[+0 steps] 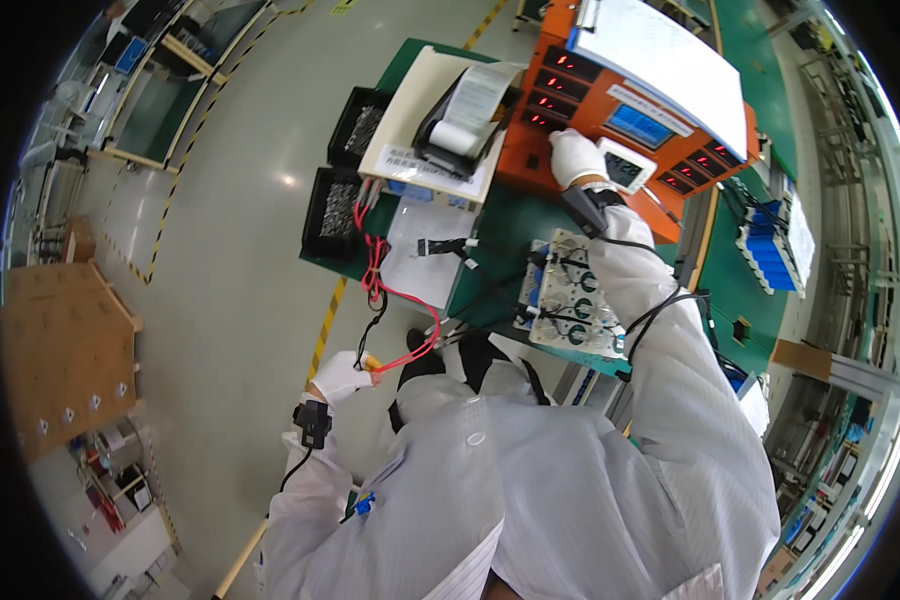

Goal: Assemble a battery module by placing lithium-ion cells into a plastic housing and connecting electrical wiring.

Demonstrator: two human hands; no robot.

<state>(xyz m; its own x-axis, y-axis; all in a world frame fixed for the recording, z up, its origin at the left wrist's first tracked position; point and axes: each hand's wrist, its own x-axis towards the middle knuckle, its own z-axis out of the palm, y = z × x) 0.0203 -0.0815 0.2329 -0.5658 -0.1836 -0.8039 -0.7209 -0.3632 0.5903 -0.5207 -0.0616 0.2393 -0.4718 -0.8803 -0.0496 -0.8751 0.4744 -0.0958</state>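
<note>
My left hand (340, 377), in a white glove, is low at the left, its fingers wrapped round a yellow-orange handle (372, 363). Red test leads (373, 262) and a black wire run from there up to a cream bench instrument (398, 158). My right hand (577, 158), also gloved, rests curled against the face of a large orange test unit (530, 150) with lit red digits. Just right of it sits a white-framed display (625, 168). Whatever its fingertips touch is hidden. Below my right forearm, white blocks with green rings (576, 295) are grouped on the green bench.
Two black bins (332, 215) of small metal parts sit at the bench's left edge. A printer with paper (460, 125) tops the cream instrument. Short black cables (445, 247) lie on a white sheet. Blue battery-like blocks (767, 245) stand on the right bench.
</note>
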